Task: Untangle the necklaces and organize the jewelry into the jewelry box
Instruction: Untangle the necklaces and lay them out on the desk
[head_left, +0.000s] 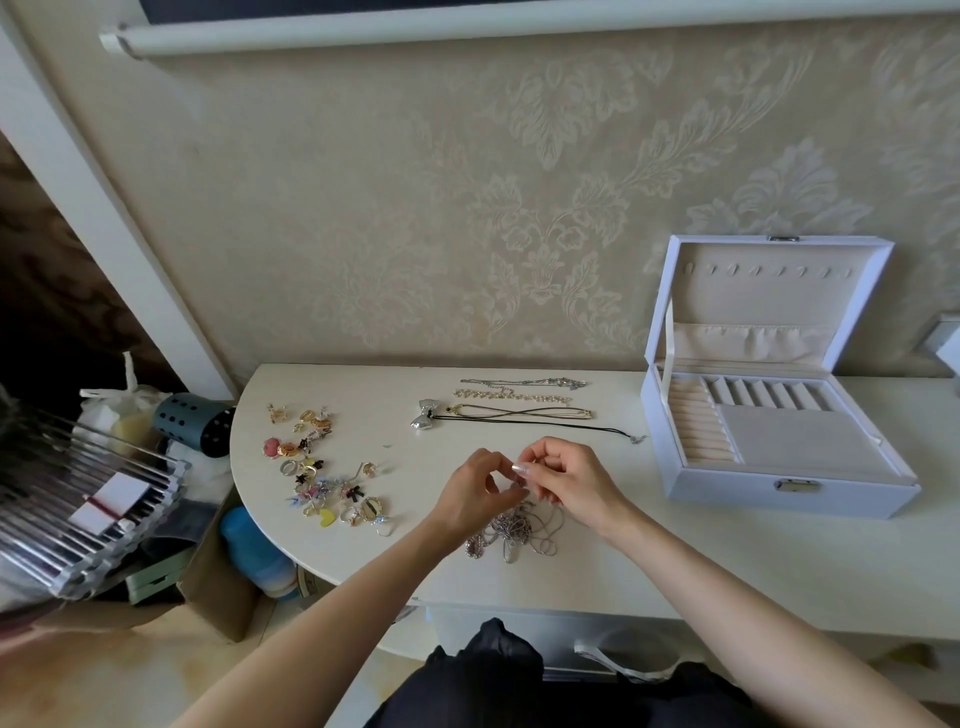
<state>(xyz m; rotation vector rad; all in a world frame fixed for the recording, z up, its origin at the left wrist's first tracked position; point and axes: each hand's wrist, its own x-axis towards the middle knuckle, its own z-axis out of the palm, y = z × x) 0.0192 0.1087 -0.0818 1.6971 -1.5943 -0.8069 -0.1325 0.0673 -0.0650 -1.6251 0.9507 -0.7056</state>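
Patterned cream wallpaper (363, 208) is backing a white tabletop (675, 561) in the head view. At its middle, the left hand (478, 491) and right hand (563, 480) are meeting fingertip to fingertip, each pinching a strand of a tangle of silver chains (511, 532) lying just below them at 6 o'clock. At 3 o'clock a white jewelry box (769, 488) is sitting open. At 12 o'clock straightened necklaces (519, 410) are lying in rows. At 9 o'clock, rings and earrings (322, 467) are lying scattered.
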